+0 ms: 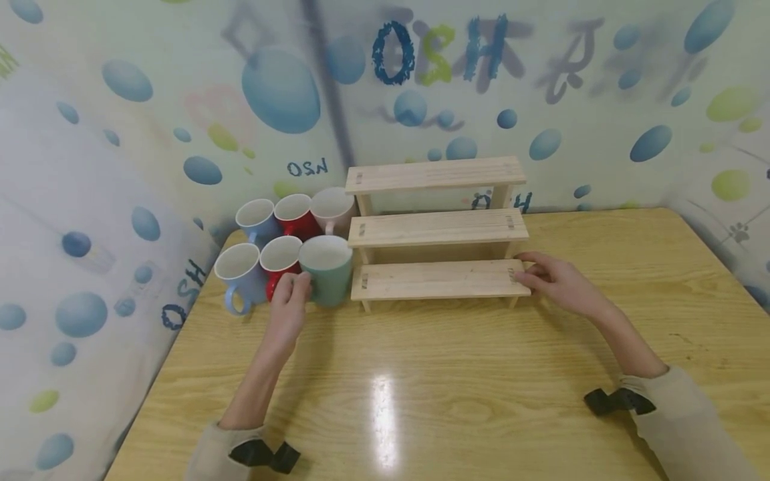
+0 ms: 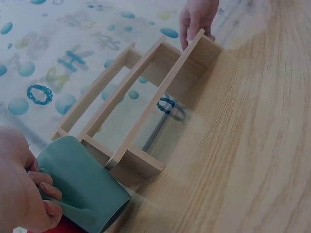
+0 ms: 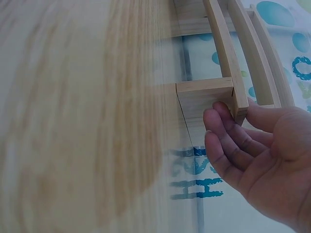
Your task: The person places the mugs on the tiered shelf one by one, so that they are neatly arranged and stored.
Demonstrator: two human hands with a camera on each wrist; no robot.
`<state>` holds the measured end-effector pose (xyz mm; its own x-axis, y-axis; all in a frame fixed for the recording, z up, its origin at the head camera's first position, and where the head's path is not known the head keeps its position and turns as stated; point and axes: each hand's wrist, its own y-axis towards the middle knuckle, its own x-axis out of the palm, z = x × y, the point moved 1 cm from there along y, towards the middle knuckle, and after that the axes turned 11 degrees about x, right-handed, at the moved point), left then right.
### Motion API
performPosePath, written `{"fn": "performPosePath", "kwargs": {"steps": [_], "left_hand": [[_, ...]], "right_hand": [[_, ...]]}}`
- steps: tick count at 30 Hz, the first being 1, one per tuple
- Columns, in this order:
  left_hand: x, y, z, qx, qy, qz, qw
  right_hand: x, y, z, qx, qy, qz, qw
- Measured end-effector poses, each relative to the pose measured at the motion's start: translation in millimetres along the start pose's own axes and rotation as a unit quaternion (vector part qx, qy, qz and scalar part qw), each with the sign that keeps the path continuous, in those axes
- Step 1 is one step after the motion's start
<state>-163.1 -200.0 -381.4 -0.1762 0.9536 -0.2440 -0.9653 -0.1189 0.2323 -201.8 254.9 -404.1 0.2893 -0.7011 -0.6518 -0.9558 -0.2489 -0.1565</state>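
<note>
1. Rack [image 1: 439, 228]: pale wood, visible grain, three flat rectangular boards stepped up toward the back; stands on the worktop [image 1: 451, 374], wood-grain, glossy.
2. Green mug [image 1: 326, 274]: smooth, matte-looking, roughly cylindrical, just beside rack's left end. Left hand [image 1: 289, 307] has fingers curled round its handle.
3. Right hand [image 1: 556, 284] pinches right end of rack's bottom board, thumb on top, fingers underneath.
4. Left of rack: two light-blue mugs [image 1: 248, 277], two red mugs [image 1: 279, 259], one whitish mug [image 1: 338, 212], all white inside.

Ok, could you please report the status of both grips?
Left grip holding green mug by its handle. Right grip pinching right end of wooden rack's lowest shelf. Front red mug close beside green mug.
</note>
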Motion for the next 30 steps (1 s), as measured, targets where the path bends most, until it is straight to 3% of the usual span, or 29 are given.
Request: {"fn": "performPosePath", "kwargs": {"steps": [8, 14, 17, 24, 30], "left_hand": [[-2.8, -2.9, 3.4, 0.0, -0.012, 0.036, 0.9993], [-8.0, -4.9, 11.4, 0.021, -0.072, 0.069, 0.9948], [-10.4, -5.3, 18.5, 0.041, -0.091, 0.061, 0.9931], [-13.2, -4.0, 36.5, 0.051, -0.048, 0.048, 0.9964], [-12.8, 2.4, 53.6, 0.064, -0.042, 0.019, 0.9969]], "right_hand": [[-0.5, 0.2, -1.4, -0.002, 0.002, 0.0, 1.0], [-1.4, -0.3, -2.0, -0.005, 0.001, 0.0, 1.0], [-1.5, -0.7, -1.5, -0.007, -0.001, 0.001, 1.0], [-0.3, -1.1, -0.9, -0.01, 0.002, 0.0, 0.9999], [0.3, -1.2, 0.6, -0.005, 0.006, -0.001, 1.0]]}}
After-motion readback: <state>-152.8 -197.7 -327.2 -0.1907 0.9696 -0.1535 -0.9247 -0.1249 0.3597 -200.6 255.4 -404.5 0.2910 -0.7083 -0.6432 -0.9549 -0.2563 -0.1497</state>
